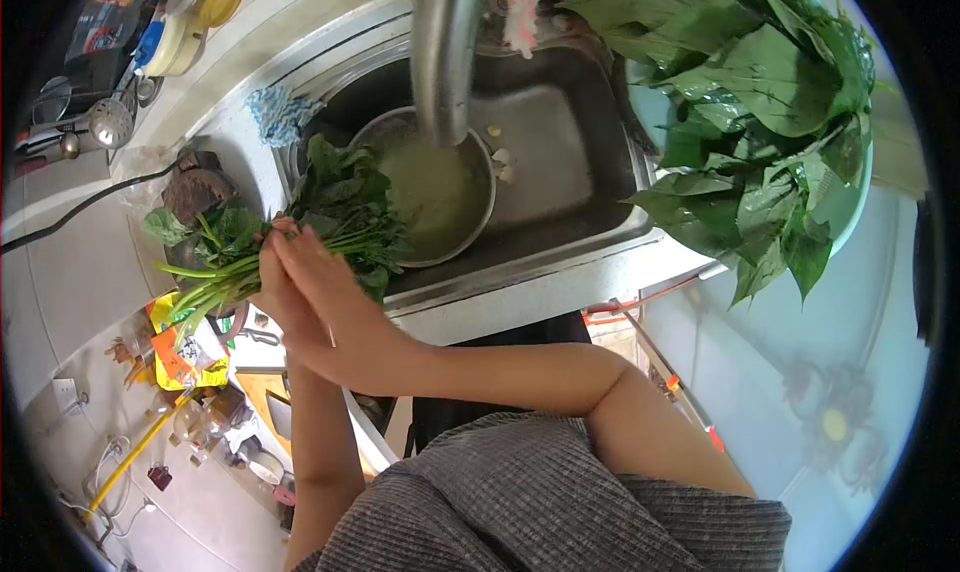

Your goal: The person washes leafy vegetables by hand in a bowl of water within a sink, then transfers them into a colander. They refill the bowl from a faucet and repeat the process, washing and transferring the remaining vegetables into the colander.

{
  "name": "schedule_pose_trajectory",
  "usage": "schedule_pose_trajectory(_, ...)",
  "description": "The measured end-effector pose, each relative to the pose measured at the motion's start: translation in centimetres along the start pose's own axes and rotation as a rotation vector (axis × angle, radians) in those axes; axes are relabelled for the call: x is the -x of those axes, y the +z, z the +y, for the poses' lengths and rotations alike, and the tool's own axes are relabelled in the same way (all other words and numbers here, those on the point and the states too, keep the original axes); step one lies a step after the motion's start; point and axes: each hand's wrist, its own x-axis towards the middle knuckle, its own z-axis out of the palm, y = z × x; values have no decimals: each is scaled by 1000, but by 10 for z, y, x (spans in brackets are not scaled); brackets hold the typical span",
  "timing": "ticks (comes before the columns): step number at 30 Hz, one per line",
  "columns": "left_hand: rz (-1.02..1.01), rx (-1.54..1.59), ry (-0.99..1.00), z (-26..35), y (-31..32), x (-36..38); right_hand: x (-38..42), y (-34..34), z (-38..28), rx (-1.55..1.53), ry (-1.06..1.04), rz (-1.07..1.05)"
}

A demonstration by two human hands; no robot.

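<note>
A bunch of leafy greens (345,207) is held over the left edge of the sink, leaves toward the basin and stems pointing left. My left hand (290,307) is closed round the stems. Pressed against it, my right hand (340,297) has its fingers together at the same bunch; its grip is partly hidden. Just beyond the leaves, a round metal pot (440,197) of cloudy greenish water sits in the sink (555,122), under the faucet (443,62).
A pale green basin (853,212) piled with large wet leaves (770,82) stands at the right. A blue-and-white cloth (280,114) lies on the sink's left rim. Utensils, including a slotted ladle (108,124), and jars are at the upper left. A yellow-orange packet (180,357) is lower left.
</note>
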Motion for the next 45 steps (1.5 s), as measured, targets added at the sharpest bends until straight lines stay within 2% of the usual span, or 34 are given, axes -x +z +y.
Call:
schedule_pose_trajectory(1, 14, -3, 34, 9, 5, -1, 5, -12, 6, -19, -42, -30)
schedule_pose_trajectory(2, 48, 23, 77, 25, 23, 5, 12, -22, 28, -11, -154, 58)
schedule_pose_trajectory(3, 13, 68, 122, 28, 22, 1, 12, -42, 31, -158, 2, 96)
schedule_pose_trajectory(4, -22, 112, 169, 29, 20, -4, 11, -59, 65, -21, 46, 143)
schedule_pose_trajectory(5, -54, 157, 216, 31, 19, -7, 0, -78, 86, 290, 191, 155)
schedule_pose_trajectory(6, -31, 209, 172, 42, 29, -3, -9, -91, 131, 608, 274, 17)
schedule_pose_trajectory(8, 0, 201, 185, 45, 35, -2, -13, -99, 194, 1402, 206, -69)
schedule_pose_trajectory(10, 6, 226, 196, 45, 34, -3, -31, -105, 262, 1347, 627, -200)
schedule_pose_trajectory(11, -6, 256, 208, 45, 33, -4, -40, -103, 270, 1306, 832, -266)
schedule_pose_trajectory(14, 26, 241, 189, 43, 24, -5, -25, -84, 280, 905, 1051, -131)
schedule_pose_trajectory(17, 74, 194, 185, 42, 15, -10, -20, -85, 304, 922, 1006, -591)
schedule_pose_trajectory(20, 86, 195, 171, 42, 10, -11, -4, -95, 319, 976, 640, -587)
schedule_pose_trajectory(21, 96, 174, 176, 44, 16, -7, -1, -102, 297, 884, 624, -483)
schedule_pose_trajectory(23, 92, 170, 182, 45, 21, -5, -2, -113, 211, 699, 582, -268)
schedule_pose_trajectory(25, 68, 203, 172, 37, 24, -4, 1, -105, 164, 648, 497, 28)
schedule_pose_trajectory(27, 63, 197, 96, 38, 31, 0, 1, -87, 122, 411, 253, 176)
schedule_pose_trajectory(29, 81, 139, 30, 35, 38, 5, -6, -58, 74, 132, 145, 242)
schedule_pose_trajectory(31, 6, 160, -15, 24, 32, 5, -21, -29, 42, 133, -124, 261)
schedule_pose_trajectory(33, -36, 159, -43, 4, 10, 0, -38, -6, 31, 21, -276, 309)
schedule_pose_trajectory(35, -38, 310, -181, 18, 21, 15, -45, 14, 28, -224, -235, 315)
schedule_pose_trajectory(38, -47, 263, -189, 24, 22, 22, -43, 27, 22, -453, -129, 257)
schedule_pose_trajectory(41, -49, 201, -127, 28, 24, 11, -46, 21, 17, -88, -146, 128)
schedule_pose_trajectory(44, -55, 159, -50, 38, 27, 0, -48, 17, 5, -93, -35, -17)
schedule_pose_trajectory(45, -57, 153, -36, 41, 29, -3, -49, 16, 2, -200, -1, -23)
